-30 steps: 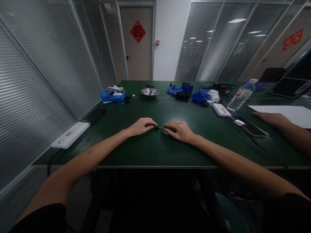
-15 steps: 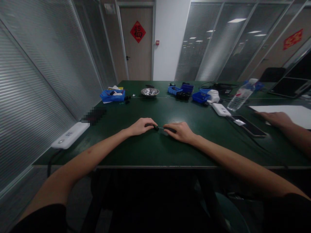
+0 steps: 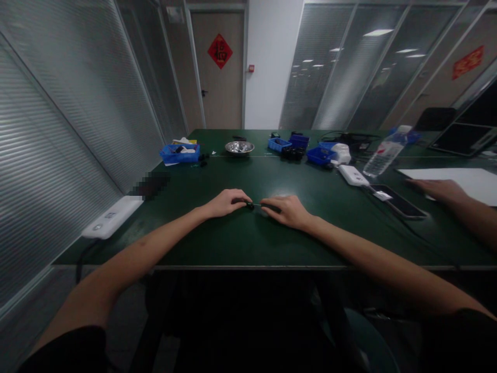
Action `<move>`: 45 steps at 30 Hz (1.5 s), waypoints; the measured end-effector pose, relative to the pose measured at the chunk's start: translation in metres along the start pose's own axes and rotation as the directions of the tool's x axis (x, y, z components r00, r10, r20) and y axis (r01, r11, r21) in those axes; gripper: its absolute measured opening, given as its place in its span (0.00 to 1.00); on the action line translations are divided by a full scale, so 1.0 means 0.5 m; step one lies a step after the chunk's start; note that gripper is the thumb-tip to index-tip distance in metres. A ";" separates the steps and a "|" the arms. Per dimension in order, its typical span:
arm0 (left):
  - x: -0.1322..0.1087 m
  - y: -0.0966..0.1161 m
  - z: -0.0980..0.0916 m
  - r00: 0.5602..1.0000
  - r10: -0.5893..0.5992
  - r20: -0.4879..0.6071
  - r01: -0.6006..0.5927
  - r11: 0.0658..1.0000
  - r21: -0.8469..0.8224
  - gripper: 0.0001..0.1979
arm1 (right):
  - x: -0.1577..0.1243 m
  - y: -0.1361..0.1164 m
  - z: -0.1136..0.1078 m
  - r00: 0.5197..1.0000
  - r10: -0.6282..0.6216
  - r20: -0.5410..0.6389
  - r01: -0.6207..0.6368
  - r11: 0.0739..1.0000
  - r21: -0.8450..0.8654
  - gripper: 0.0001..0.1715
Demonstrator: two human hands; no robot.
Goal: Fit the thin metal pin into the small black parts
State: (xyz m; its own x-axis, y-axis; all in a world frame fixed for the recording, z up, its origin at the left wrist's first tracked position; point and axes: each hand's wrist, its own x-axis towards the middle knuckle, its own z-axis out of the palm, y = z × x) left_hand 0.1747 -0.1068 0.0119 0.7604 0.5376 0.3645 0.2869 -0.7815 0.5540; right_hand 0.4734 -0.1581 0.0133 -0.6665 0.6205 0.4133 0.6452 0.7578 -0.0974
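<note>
In the head view, my left hand point(image 3: 228, 202) rests on the green table, thumb and fingers closed on a small black part point(image 3: 250, 206). What kind of part it is cannot be made out. Opposite it, my right hand point(image 3: 289, 211) is closed round the dark handle of a screwdriver point(image 3: 257, 205). Its thin metal shaft points left and meets the black part, or ends very near it. Most of the handle is hidden under my right fingers.
Across the green table point(image 3: 217, 243) stand a metal bowl point(image 3: 239, 149), a blue tray point(image 3: 180, 154) and several blue bins point(image 3: 321, 156). On the right are a white power bank point(image 3: 352, 175), a phone point(image 3: 399, 201), a bottle point(image 3: 386, 153) and another person's hand point(image 3: 438, 190). A white device point(image 3: 112, 216) lies left.
Both hands stay in nearly the same place, with the black part and the screwdriver still held. Only a very slight shift of the right fingertips shows.
</note>
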 end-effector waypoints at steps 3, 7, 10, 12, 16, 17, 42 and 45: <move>0.000 0.004 0.004 1.000 0.011 0.011 -0.011 1.000 -0.018 0.13 | 0.000 0.000 0.003 1.000 -0.018 0.006 0.019 1.000 -0.022 0.23; 0.000 0.004 0.008 1.000 0.013 0.027 -0.011 0.998 -0.065 0.14 | -0.001 -0.001 0.005 0.999 -0.039 0.014 0.040 0.998 -0.041 0.23; 0.002 0.000 0.011 0.999 0.000 0.047 0.004 0.996 -0.086 0.14 | -0.002 -0.001 0.005 0.997 -0.072 0.005 0.073 0.996 -0.056 0.23; 0.003 -0.003 0.011 0.998 0.010 0.065 -0.003 0.995 -0.102 0.14 | -0.003 -0.002 0.005 0.996 -0.086 -0.004 0.086 0.995 -0.053 0.24; 0.004 -0.005 0.010 0.995 0.025 0.093 -0.013 0.992 -0.126 0.15 | -0.002 -0.007 0.002 0.998 -0.064 -0.018 0.064 0.998 -0.014 0.23; 0.005 -0.004 0.009 0.995 0.024 0.098 -0.012 0.992 -0.125 0.15 | -0.002 -0.008 0.001 0.998 -0.054 -0.017 0.054 0.998 -0.007 0.23; -0.005 0.018 -0.019 0.988 0.035 0.153 -0.026 0.998 -0.056 0.10 | -0.003 0.008 -0.001 0.981 0.152 -0.123 -0.140 0.985 0.100 0.21; -0.003 0.028 -0.016 0.982 0.088 0.164 -0.075 0.994 -0.084 0.09 | -0.003 0.008 -0.002 0.982 0.150 -0.114 -0.137 0.984 0.110 0.21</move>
State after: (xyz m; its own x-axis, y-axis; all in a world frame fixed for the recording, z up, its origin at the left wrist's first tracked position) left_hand 0.1730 -0.1160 0.0252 0.8680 0.4071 0.2844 0.1788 -0.7905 0.5859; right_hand 0.4774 -0.1562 0.0130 -0.5152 0.7000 0.4945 0.6857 0.6828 -0.2521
